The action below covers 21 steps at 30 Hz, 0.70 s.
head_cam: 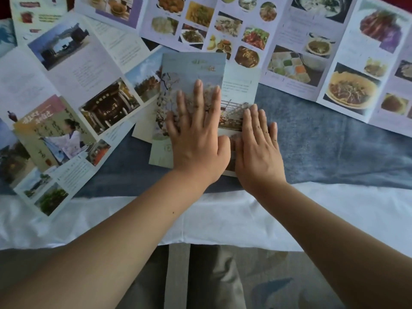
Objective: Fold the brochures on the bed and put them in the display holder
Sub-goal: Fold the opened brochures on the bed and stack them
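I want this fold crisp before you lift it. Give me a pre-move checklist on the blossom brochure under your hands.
1. Left hand flat on the blossom brochure: ok.
2. Right hand pressing its right-hand panel: ok.
3. Panels lined up: not ok, the right panel sticks out.
4. Clear of the food brochure: cannot tell, corners may overlap.
5. Display holder in view: not ok.

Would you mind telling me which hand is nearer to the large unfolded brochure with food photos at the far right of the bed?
Right. The right hand lies just below-left of the food brochure; the left hand presses the blossom-cover brochure further left.
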Tool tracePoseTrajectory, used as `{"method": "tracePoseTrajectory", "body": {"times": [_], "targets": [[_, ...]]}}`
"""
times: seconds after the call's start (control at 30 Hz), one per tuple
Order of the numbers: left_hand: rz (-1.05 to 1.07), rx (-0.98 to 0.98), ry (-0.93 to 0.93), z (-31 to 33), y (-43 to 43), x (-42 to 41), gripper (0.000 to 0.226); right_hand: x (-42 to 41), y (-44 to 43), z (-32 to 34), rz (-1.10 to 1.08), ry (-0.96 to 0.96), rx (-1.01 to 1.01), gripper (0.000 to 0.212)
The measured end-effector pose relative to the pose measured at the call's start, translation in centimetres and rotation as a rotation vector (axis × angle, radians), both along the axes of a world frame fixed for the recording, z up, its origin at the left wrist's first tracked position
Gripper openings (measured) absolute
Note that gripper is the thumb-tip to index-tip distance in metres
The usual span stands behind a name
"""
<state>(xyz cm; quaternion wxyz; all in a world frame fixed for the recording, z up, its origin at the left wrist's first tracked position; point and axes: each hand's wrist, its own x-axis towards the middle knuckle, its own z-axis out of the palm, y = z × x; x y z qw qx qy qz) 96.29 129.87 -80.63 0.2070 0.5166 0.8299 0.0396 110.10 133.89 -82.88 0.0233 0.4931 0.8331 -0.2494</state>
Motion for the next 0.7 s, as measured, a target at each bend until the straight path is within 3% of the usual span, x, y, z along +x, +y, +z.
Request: {"method": "tracePoseTrajectory", "body": {"times": [0.3,0.5,0.7], "targets": [[-0.172,0.004,-0.007,-0.6,0.4,3.6,0.075,1.9,2.6,1.0,-0.054,0.274,-0.227,0.057],[-0.200,0.004,0.070,-2.7,0.2,3.3,0.067,2.3,2.2,1.0,0.066,0.158,-0.168,0.056],[-0.251,0.071,0.088,-4.1,-0.4,2.2,0.061,1.7,1.0,-0.2,0.043,0.067,-0.055,0.059]]}}
